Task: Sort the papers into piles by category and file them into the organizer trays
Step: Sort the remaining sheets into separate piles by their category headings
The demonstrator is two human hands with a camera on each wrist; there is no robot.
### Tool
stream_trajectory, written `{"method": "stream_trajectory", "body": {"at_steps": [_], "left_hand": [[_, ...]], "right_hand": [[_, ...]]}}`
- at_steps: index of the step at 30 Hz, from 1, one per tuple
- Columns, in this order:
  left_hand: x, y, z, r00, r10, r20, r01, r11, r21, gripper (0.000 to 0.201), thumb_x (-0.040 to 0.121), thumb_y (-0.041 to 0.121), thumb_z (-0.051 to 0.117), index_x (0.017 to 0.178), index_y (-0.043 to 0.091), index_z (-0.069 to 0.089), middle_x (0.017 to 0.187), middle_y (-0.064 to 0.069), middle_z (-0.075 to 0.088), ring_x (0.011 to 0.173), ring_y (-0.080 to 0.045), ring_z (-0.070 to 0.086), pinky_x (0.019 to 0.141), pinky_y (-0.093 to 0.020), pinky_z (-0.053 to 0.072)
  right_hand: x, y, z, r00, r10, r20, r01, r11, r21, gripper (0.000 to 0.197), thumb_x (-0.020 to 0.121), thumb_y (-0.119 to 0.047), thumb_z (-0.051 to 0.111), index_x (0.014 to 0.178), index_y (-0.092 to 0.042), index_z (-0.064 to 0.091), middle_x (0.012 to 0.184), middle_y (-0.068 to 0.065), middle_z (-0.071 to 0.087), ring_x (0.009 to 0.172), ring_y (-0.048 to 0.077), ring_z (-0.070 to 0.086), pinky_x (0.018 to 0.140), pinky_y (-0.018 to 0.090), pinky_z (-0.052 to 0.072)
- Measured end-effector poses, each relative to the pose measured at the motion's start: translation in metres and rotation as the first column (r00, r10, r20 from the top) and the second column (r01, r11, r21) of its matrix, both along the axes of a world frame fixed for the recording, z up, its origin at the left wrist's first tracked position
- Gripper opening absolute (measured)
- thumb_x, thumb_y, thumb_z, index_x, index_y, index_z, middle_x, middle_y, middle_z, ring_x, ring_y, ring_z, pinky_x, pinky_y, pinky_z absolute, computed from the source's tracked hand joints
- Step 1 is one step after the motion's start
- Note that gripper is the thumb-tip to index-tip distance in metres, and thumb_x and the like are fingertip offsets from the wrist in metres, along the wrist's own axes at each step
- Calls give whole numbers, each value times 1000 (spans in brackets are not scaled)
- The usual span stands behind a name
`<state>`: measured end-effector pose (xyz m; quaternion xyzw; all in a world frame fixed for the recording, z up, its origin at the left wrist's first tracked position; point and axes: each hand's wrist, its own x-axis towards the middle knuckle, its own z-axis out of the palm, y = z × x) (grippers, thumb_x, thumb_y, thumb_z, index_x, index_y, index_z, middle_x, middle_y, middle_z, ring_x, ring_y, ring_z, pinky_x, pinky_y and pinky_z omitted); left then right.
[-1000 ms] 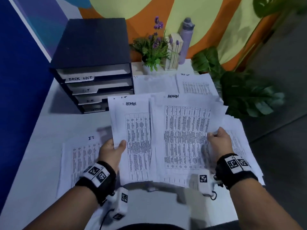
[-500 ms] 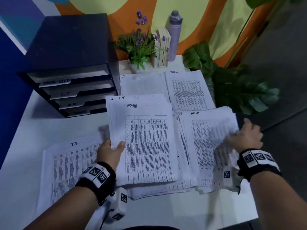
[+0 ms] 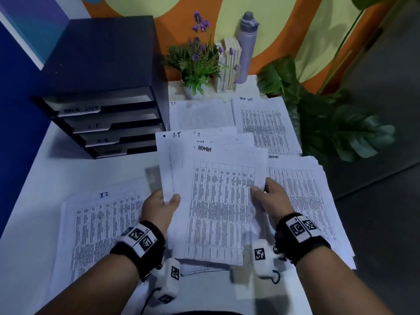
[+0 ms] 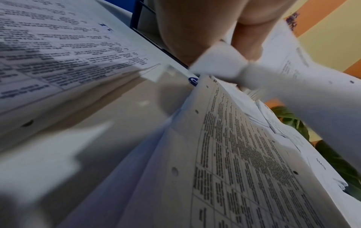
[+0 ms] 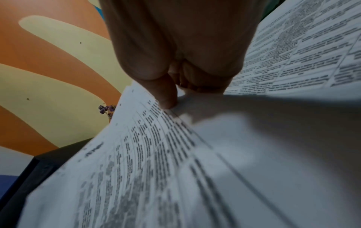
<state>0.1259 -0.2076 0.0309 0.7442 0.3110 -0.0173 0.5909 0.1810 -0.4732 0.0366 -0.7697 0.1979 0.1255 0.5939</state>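
My left hand (image 3: 167,202) grips the left edge of a stack of unsorted papers (image 3: 204,142) raised over the table; its top sheet (image 3: 220,201) is headed ADMIN. My right hand (image 3: 264,193) pinches that sheet's right edge, thumb on top (image 5: 166,100). Sorted piles lie around: an ADMIN pile (image 3: 304,196) to the right, an I.T pile (image 3: 100,228) to the left, another I.T pile (image 3: 200,114) and a TASK LIST pile (image 3: 263,123) behind. The dark organizer (image 3: 100,71) at back left has labelled trays (image 3: 100,126).
A potted purple flower (image 3: 197,62), a small wooden book block (image 3: 230,64) and a lilac bottle (image 3: 247,44) stand at the table's back. Large green leaves (image 3: 336,128) hang over the right edge. Bare white table (image 3: 68,178) shows before the organizer.
My right hand laid an ADMIN sheet on the right pile, then came back left and took hold of the following ADMIN sheet. My left hand kept holding the stack.
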Motion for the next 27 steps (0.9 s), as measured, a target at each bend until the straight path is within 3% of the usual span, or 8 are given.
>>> {"method": "stream_trajectory", "body": {"at_steps": [2,6,10,15,20,24,25,27], "left_hand": [[-1,0,-1,1000,0,-8,0,1000,-4,10,85,23,72,93,21,67,92,5,73,90,-18,69,88,-37,52],[0,-4,1,1000,24,13,-23,998,-50,13,84,17,74,92,25,68,92,8,74,89,-15,70,88,-35,52],[2,-4,-1,1000,19,10,-19,999,-26,12,84,18,73,92,24,67,92,7,74,90,-17,70,89,-39,53],[5,0,-3,1000,4,-23,-4,1000,10,9,87,22,70,94,25,66,94,5,73,91,-19,68,89,-43,54],[8,2,-6,999,-3,-37,4,999,45,9,92,25,63,100,24,64,98,5,70,94,-21,66,90,-47,53],[14,-1,-5,1000,5,-29,-4,999,53,10,95,22,58,103,22,63,98,5,69,96,-22,66,91,-45,52],[16,-3,-4,1000,3,-24,-2,999,44,10,95,22,59,103,22,64,98,5,70,95,-22,66,91,-45,53],[24,-6,1,1000,0,-6,0,1000,19,11,94,22,60,104,21,65,98,6,71,94,-19,67,90,-44,53]], "right_hand": [[1,-7,1,999,-34,-5,34,999,-7,4,89,-8,60,92,-5,62,78,11,64,71,23,58,69,40,54],[4,-24,1,994,-107,27,108,994,-33,16,90,-3,57,85,-15,66,81,11,68,75,25,61,78,51,56],[4,-45,3,990,-133,39,136,987,-81,22,88,-1,54,75,-17,62,68,7,59,65,23,56,65,42,52],[10,-94,11,980,-116,161,185,828,-529,21,82,3,46,65,-8,42,63,10,46,62,27,44,59,33,37],[10,-134,26,988,-113,103,152,642,-751,8,79,4,50,84,-2,52,82,22,58,75,36,53,67,36,43],[16,-121,25,993,-75,89,116,551,-827,65,79,-10,64,139,-7,39,135,26,41,119,45,42,94,58,39],[17,-109,26,991,-7,131,112,562,-819,68,81,-16,65,142,-10,37,140,22,37,124,43,38,98,58,35],[19,-75,30,974,134,185,16,766,-642,53,87,-27,64,135,-12,46,134,10,45,124,33,42,101,45,36]]}}
